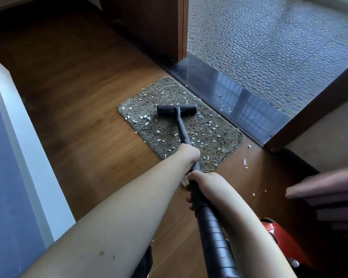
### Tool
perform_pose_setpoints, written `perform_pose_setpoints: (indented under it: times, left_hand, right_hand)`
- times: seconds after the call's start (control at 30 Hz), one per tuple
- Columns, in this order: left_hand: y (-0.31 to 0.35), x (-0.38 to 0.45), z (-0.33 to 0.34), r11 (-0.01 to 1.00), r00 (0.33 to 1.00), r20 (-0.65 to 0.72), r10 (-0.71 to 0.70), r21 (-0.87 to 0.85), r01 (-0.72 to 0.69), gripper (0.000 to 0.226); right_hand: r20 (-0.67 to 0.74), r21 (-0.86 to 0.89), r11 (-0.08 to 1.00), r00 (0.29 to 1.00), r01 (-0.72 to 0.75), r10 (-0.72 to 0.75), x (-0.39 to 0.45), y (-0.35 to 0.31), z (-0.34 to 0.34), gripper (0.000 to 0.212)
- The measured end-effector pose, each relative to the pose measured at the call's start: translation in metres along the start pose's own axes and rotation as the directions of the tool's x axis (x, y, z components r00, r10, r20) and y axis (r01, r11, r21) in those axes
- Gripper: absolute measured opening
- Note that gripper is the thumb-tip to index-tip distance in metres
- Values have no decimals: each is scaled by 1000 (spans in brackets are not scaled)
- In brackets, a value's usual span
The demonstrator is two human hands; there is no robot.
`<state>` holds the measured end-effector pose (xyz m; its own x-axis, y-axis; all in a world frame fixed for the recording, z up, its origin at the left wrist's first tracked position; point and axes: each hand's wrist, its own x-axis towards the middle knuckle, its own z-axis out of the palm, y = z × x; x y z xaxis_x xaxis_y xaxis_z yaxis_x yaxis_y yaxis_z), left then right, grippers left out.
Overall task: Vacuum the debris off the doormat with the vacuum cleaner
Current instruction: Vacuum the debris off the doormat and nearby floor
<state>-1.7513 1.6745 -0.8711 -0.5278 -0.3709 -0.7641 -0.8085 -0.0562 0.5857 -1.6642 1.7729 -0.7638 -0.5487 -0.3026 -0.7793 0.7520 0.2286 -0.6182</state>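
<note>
A brown-grey doormat (pixel 219 135) lies on the wooden floor beside the dark door sill. Pale debris flakes (pixel 147 118) are scattered over it. The black floor head of the vacuum cleaner (pixel 176 110) rests on the mat's far half. Its black tube (pixel 182 130) runs back toward me. My left hand (pixel 189 155) grips the tube at the mat's near edge. My right hand (pixel 204 182) grips the tube just behind it, where the ribbed hose (pixel 213 231) begins. The red vacuum body (pixel 273 231) sits at the lower right.
More flakes (pixel 245 161) lie on the wooden floor right of the mat and on the dark sill (pixel 239 105). A wooden door (pixel 155 27) stands open at the back. Pebbled tiles (pixel 269 43) lie beyond the sill. A pale wall (pixel 18 147) runs along the left; furniture (pixel 329 189) stands at right.
</note>
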Motion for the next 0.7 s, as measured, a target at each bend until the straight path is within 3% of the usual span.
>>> perform_pose_setpoints:
  times: [0.17, 0.33, 0.5, 0.7]
  left_hand:
    - [8, 10, -7, 999, 1000, -14, 14, 45, -13, 43]
    - [9, 24, -10, 999, 998, -36, 43, 25, -42, 45]
    - [13, 32, -16, 999, 999, -9, 53, -8, -53, 26]
    - [22, 44, -20, 994, 996, -32, 86, 74, -84, 37]
  right_hand:
    - [-1, 5, 1000, 1000, 10, -10, 12, -5, 8, 18]
    - [2, 68, 996, 999, 49, -50, 28, -5, 13, 6]
    - [14, 86, 993, 997, 77, -78, 41, -5, 18, 2]
    - [28, 176, 981, 996, 82, -89, 51, -10, 23, 4]
